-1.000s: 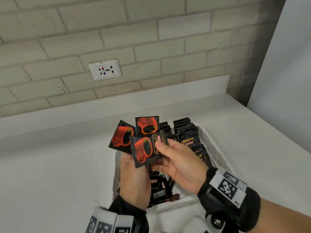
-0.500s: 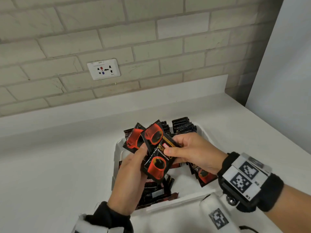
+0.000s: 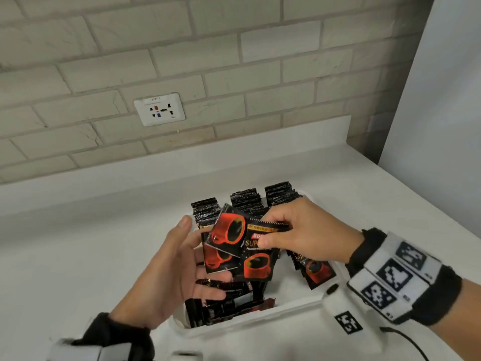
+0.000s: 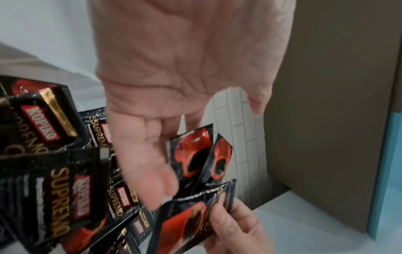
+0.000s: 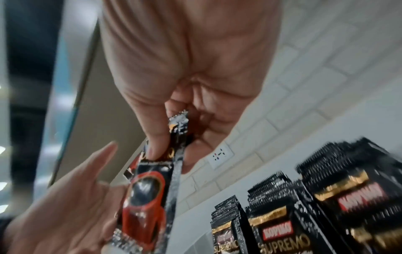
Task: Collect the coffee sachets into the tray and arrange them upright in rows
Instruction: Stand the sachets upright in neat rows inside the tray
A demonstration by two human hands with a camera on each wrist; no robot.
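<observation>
Above the white tray [image 3: 235,319], at the centre of the head view: right hand [image 3: 309,234] pinches a small fan of Kopiko Supremo coffee sachets [image 3: 256,252] by their top edges, thumb on the front face, curled fingers behind. Right wrist view confirms the pinch: thumb and fingertips [image 5: 155,147] clamp the serrated top of the held sachets, which hang down from the hand.

Left hand [image 3: 166,277], at 9 o'clock of the held sachets: palm turned toward them, fingers straight and spread, holding nothing. Fingertips lie against or just beside the leftmost sachet of the fan; contact cannot be settled. Left wrist view shows the same spread palm [image 4: 185,68] with the fan past the fingertips.

Tray contents:
- 12 o'clock end: three upright rows of sachets [image 3: 250,201], serrated tops up, side by side
- 3 o'clock side: a few leaning sachets [image 3: 316,272], tilted against the tray wall
- 6 o'clock end: loose sachets [image 3: 221,306] lying flat and overlapped under the left hand

Tray stands on a white countertop [image 3: 78,256]. Brick-pattern wall behind; wall socket [image 3: 159,109] at 11 o'clock of the tray
</observation>
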